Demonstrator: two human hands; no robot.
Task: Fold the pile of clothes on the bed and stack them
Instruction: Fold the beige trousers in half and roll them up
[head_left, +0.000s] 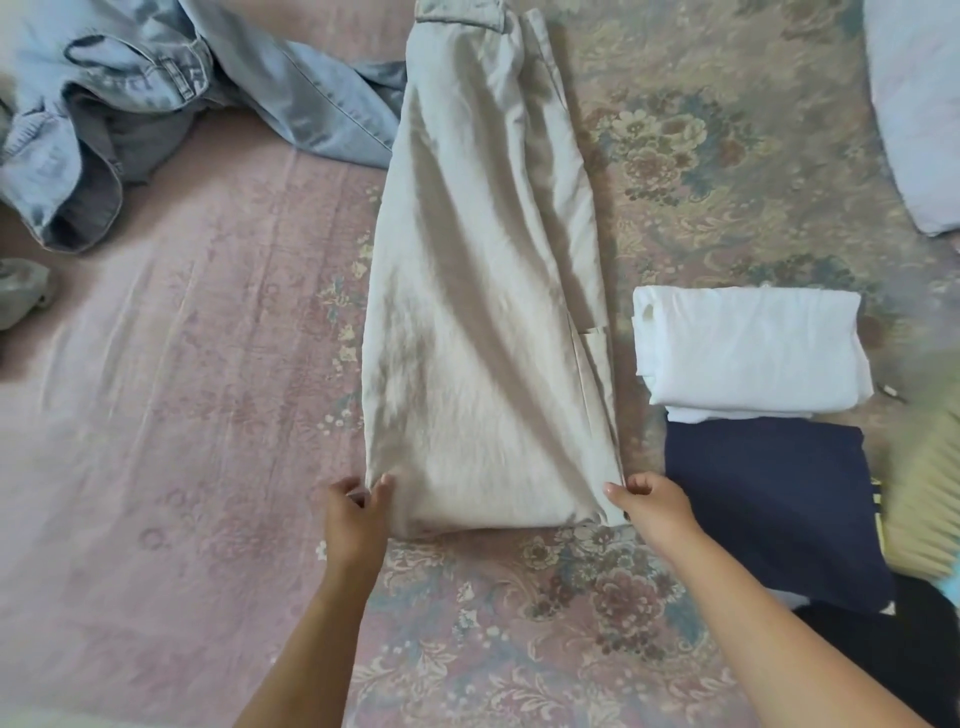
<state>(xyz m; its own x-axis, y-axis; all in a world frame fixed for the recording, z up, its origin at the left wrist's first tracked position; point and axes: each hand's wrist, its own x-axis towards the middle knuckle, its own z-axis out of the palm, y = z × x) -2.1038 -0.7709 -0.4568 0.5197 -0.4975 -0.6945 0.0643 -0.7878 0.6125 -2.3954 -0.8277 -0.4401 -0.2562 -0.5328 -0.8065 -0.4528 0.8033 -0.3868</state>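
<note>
Head: both hands (358, 512) (652, 501) pinching trouser hem (488, 499)

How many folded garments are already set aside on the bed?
2 that I can make out: a white folded garment right of the beige trousers, and a navy folded garment just nearer the camera beside the right hand. A white edge between them may be a third.

The floral bedspread (649, 156) carries beige trousers (483, 312), crumpled jeans (156, 88) (upper left), and folded white (748, 348) and navy (769, 499) garments.
</note>
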